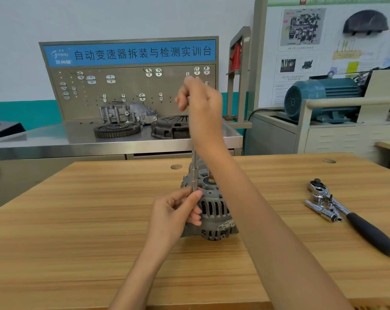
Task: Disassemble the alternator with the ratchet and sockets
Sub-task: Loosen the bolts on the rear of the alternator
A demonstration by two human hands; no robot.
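A grey alternator stands on the wooden table, its slotted housing facing me. A long chrome extension bar with a socket stands upright on the alternator's top left edge. My right hand grips the upper end of the bar, high above the alternator. My left hand pinches the bar's lower end between thumb and fingers, with the other fingers against the housing. The ratchet, with a black handle, lies on the table to the right, with loose chrome sockets beside its head.
Behind the table is a steel bench with a pegboard, a gear ring and cast housings. A blue electric motor sits on a cabinet at the right. Round holes mark the table's far edge.
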